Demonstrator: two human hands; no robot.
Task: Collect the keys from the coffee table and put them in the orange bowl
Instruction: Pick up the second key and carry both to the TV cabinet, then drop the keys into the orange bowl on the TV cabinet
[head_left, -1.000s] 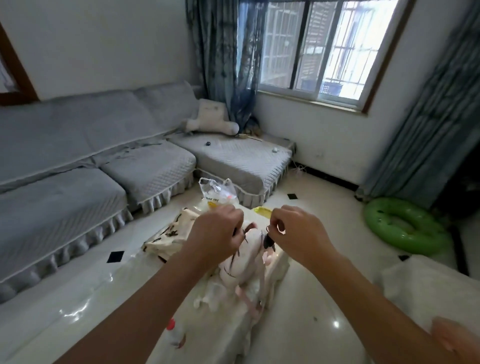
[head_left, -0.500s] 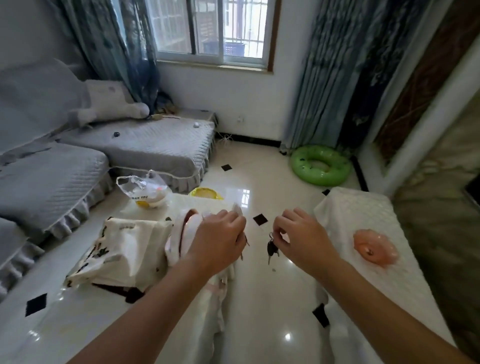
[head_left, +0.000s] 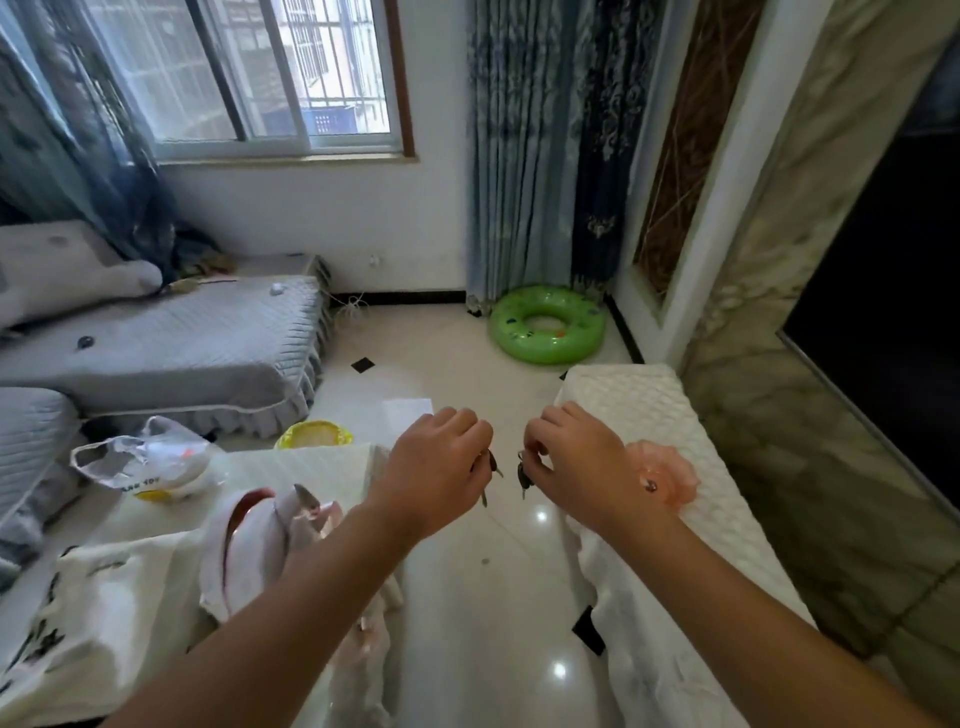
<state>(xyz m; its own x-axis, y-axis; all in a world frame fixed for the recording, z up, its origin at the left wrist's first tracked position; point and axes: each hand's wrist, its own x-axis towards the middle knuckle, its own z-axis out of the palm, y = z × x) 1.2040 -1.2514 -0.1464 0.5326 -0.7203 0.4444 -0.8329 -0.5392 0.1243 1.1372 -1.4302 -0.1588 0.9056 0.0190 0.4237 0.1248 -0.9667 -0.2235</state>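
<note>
Both hands have swung nearer the orange bowl (head_left: 667, 475): left hand (head_left: 436, 467) and right hand (head_left: 571, 462) each pinch dangling keys (head_left: 523, 475).

both hands (head_left: 436, 467) carried right off the coffee table (head_left: 291, 467), right hand (head_left: 571, 462) now beside orange bowl (head_left: 667, 475)

Only one bit of print shows up: the crumpled white plastic bag (head_left: 143, 462) on the worktop (head_left: 291, 467) carries a short line of dark lettering low on its side, and it's too small and creased to make out for certain. The dark markings on the white cloth bag (head_left: 78, 618) nearby look like pattern, not words. Nothing else is legible.
</note>
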